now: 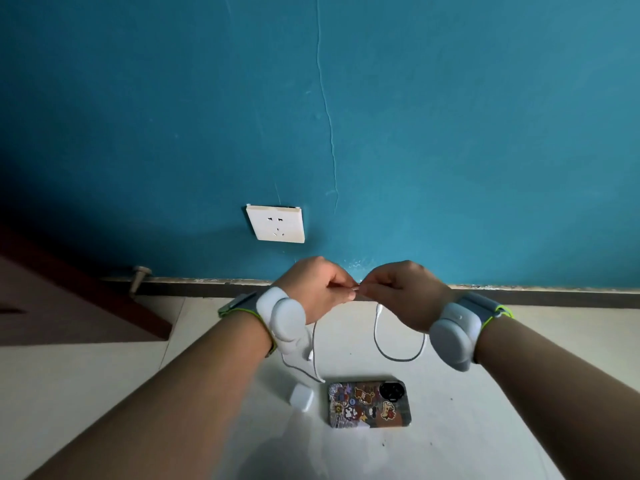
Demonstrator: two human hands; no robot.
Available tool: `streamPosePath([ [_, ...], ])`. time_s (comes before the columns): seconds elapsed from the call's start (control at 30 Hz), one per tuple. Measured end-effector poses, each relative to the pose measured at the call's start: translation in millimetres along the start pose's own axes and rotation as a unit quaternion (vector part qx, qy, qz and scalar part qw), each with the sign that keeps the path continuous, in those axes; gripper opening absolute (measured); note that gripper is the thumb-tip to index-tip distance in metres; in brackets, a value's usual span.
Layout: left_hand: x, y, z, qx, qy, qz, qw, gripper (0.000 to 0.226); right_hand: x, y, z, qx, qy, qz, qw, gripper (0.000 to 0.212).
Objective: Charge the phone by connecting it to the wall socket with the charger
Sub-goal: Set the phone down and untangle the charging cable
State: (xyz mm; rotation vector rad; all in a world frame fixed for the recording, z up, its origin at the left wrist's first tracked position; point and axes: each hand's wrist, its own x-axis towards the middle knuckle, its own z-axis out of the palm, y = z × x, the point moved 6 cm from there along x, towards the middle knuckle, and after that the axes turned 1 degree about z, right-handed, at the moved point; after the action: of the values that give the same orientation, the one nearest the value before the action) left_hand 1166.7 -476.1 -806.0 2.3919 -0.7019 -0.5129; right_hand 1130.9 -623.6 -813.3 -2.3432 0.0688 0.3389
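While both hands work the cable above it, the phone [370,404] lies face down on the floor [485,393], nothing plugged in yet.

The left hand [313,289] and right hand [401,292] meet fingertip to fingertip, each pinching the white cable [398,356], which hangs in loops below them; one end dangles by the right hand, the other near the left wrist. The adapter [301,398] rests just left of the phone, apart from the cable. The phone's long axis runs left to right, directly beneath the hands, about equally near both. The socket [276,224] sits on the wall just above the left hand, so that hand seems better placed to plug in.
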Motion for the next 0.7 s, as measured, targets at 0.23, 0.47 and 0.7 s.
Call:
streamPosePath([
  [0.23, -8.9, -62.2, -47.2, 0.058, 0.133, -0.104, 0.984, 0.040, -5.5, 25.6, -26.2, 0.012, 0.042, 0.045, 0.998, 0.020],
  [0.47, -11.0, -73.8, -40.0, 0.050, 0.104, -0.174, 0.978, 0.014, -4.5, 24.6, -18.7, -0.014, 0.030, 0.029, 0.999, 0.018],
  [0.7, -1.6, 1.8, 1.0, -0.006, -0.030, -0.019, 0.999, 0.022, -1.4, 6.0, 6.0, 0.005, 0.002, -0.003, 1.000, 0.017],
])
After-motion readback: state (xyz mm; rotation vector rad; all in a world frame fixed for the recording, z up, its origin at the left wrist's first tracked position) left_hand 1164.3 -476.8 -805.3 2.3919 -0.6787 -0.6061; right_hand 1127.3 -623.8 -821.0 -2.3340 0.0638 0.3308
